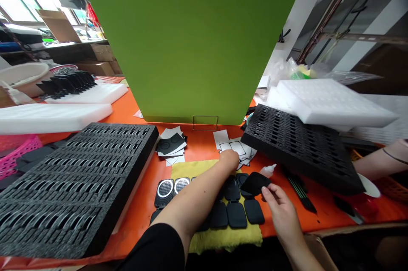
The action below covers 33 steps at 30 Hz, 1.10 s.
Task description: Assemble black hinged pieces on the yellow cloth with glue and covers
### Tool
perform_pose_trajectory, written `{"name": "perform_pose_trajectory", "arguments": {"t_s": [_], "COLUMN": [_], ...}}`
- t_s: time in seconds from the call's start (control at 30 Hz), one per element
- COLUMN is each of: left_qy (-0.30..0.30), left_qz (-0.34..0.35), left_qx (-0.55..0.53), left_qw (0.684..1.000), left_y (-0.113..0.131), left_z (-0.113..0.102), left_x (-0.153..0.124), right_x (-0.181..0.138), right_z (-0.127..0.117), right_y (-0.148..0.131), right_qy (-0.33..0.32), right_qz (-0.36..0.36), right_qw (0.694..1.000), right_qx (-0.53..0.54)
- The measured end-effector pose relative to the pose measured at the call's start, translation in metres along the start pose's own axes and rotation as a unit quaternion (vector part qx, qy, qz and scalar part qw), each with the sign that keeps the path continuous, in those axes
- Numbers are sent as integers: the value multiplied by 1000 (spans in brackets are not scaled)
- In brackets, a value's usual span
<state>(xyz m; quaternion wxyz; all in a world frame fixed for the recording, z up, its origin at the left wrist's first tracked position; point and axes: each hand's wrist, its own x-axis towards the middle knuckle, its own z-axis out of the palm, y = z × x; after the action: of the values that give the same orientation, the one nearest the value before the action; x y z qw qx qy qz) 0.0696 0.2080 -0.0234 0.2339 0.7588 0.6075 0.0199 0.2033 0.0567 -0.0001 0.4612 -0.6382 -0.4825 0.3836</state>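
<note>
My right hand (282, 209) pinches the near corner of a thin black square sheet (254, 184) between thumb and fingers. The sheet is tilted over the right end of a row of black hinged cases (236, 213), which lie open on a yellow cloth (228, 240). My left hand (229, 160) reaches across the cases to a loose pile of white cards (236, 147) with black outlines; its fingers are hidden behind the back of the hand. Two cases at the left carry white rings (165, 188). My left forearm covers the middle of the row.
Slotted black foam trays stand left (127, 152) and right (296, 143). A green board (197, 41) rises behind a wire stand (205, 129). Black and white cards (172, 143) lie left of centre. A small white bottle (267, 170) and white foam slabs (334, 97) are at right.
</note>
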Motion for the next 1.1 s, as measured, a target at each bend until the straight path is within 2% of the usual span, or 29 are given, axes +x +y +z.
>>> {"name": "perform_pose_trajectory", "arguments": {"t_s": [0.13,0.27,0.3,0.4,0.5,0.6,0.73,0.83,1.1], "left_qy": [87,139,182,244,228,213,208,199,190], "left_qz": [43,57,67,51,50,75,94,90,81], "left_qx": [-6,-30,-46,-63,-62,-58,-55,-60,-72], "left_qw": [995,988,980,966,970,972,972,974,976], "left_y": [-8,-51,-63,-94,-104,-100,-91,-89,-92], "left_z": [-11,-19,-18,-5,17,39,57,64,70], "left_x": [-42,-119,-141,-202,-242,-256,-254,-252,-251], "right_x": [-2,-1,0,3,6,9,9,8,9], "right_z": [-1,7,11,30,57,88,118,127,130], "right_y": [4,7,7,6,4,2,9,16,25], "right_qy": [1,-26,-37,-82,-132,-196,-293,-307,-308], "right_qz": [-8,-23,-25,-29,-37,-54,-88,-95,-100], "right_qw": [1000,999,998,996,991,979,949,940,936], "right_qx": [16,35,35,24,12,-11,-82,-115,-134]}}
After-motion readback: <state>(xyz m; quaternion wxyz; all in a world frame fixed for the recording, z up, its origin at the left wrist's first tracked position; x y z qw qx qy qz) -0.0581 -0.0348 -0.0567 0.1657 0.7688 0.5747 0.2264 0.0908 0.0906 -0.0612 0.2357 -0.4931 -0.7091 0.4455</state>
